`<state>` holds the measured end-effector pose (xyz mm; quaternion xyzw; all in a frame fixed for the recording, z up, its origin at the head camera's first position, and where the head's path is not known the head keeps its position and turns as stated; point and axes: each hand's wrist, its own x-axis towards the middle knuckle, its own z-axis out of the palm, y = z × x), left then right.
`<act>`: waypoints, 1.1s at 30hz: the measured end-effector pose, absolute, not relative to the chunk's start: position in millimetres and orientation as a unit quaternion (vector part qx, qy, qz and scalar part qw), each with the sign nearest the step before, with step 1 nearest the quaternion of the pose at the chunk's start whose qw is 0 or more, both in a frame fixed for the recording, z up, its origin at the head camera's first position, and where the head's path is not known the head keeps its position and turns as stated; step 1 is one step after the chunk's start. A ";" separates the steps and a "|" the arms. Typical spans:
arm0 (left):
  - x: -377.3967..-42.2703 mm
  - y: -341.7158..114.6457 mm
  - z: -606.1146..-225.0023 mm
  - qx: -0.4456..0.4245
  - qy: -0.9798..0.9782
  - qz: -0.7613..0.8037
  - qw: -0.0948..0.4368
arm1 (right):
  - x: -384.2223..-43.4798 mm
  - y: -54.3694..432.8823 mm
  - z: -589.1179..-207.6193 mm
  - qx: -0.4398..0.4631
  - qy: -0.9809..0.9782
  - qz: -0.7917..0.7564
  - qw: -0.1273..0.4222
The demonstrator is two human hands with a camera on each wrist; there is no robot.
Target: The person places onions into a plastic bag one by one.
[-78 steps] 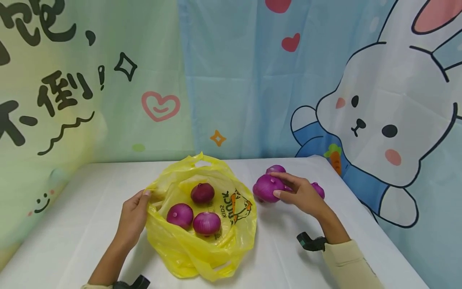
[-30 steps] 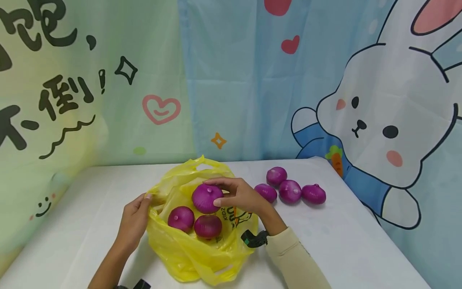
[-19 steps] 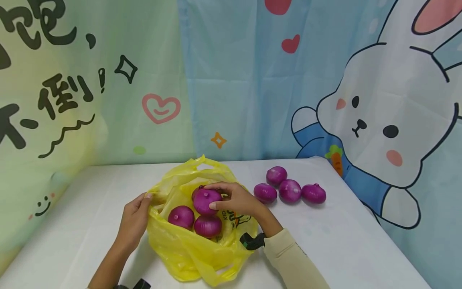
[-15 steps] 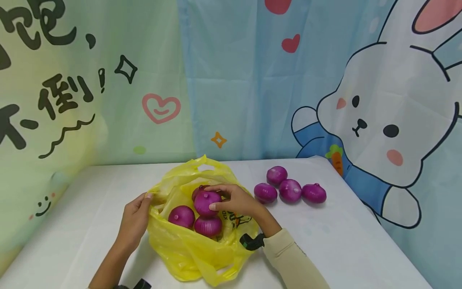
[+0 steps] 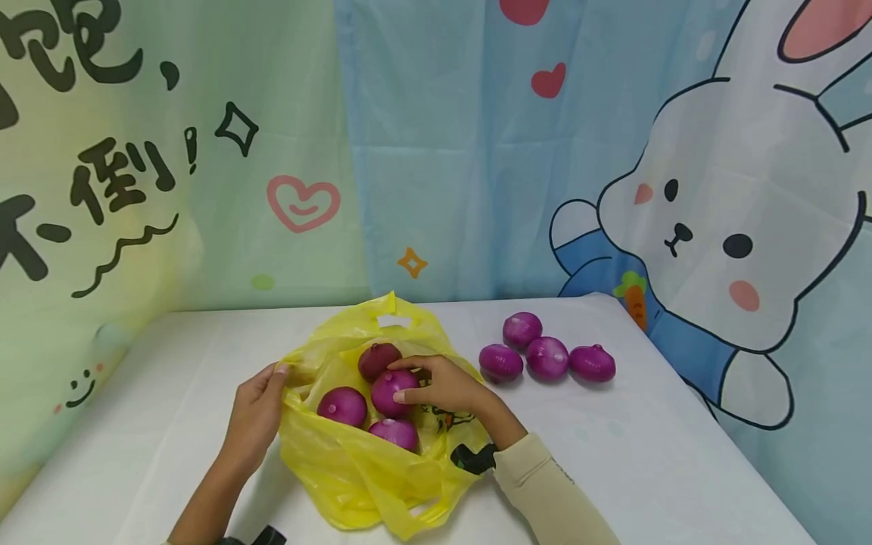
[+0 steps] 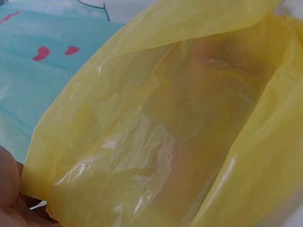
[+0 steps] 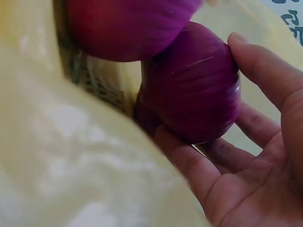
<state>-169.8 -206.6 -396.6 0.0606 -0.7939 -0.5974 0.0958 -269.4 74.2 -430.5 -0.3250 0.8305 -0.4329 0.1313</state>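
A yellow plastic bag (image 5: 341,484) stands with its mouth spread on the table. My left hand (image 5: 253,412) pinches its left rim; in the left wrist view the film hangs from those fingers (image 6: 8,175). Inside the mouth, my right hand (image 5: 446,386) holds a red onion (image 5: 390,393) between thumb and fingertips. Around it in the bag lie a darker onion (image 5: 379,362) behind, one onion (image 5: 343,407) to the left and another onion (image 5: 395,433) in front, partly covered by the rim. The right wrist view shows the held onion (image 7: 194,90) against another onion (image 7: 128,28).
Several red onions sit grouped on the white table (image 5: 654,469) right of the bag, among them a rear onion (image 5: 522,330) and a rightmost onion (image 5: 593,365). A printed cloth backdrop (image 5: 436,151) hangs behind the table's far edge.
My right hand has carried an onion left from the group on the table and lowered it among those in the bag. The front onion has shifted slightly. My left hand keeps its grip on the rim.
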 end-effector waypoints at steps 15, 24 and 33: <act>-169.9 -206.6 -394.4 0.063 -0.801 -0.588 0.091 | -263.7 66.6 -440.6 -0.325 0.821 -0.445 0.148; -171.0 -205.9 -397.6 0.062 -0.797 -0.593 0.096 | -263.5 69.5 -441.7 -0.330 0.821 -0.446 0.135; -171.0 -207.3 -396.4 0.064 -0.799 -0.590 0.095 | -265.6 81.6 -418.5 -0.338 0.812 -0.463 0.113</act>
